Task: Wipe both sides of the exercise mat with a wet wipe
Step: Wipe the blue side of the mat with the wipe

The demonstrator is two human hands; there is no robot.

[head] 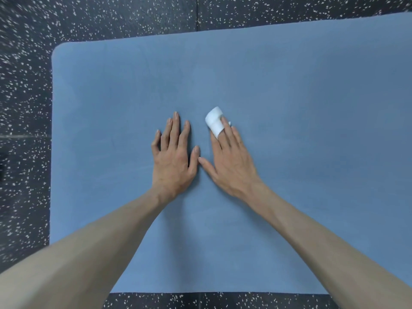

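**Mat pinned flat, wipe under the right fingers**

While the mat [289, 90] lay spread on the speckled floor [24, 108], both hands were set palm-down near its middle. The left hand [172, 160] was laid flat with straight fingers, holding nothing. The right hand [231, 161] was also kept flat, and the wipe [214, 121] was pressed to the mat under its fingers, one fold being lapped over the forefinger (whether it was pinched could not be told). The mat was seen as plain blue, matte, with a rounded far-left corner and no creases. It was judged light, soft and floppy, so for turning it would best be taken at an edge or corner. The wipe was judged limp and easily bunched.
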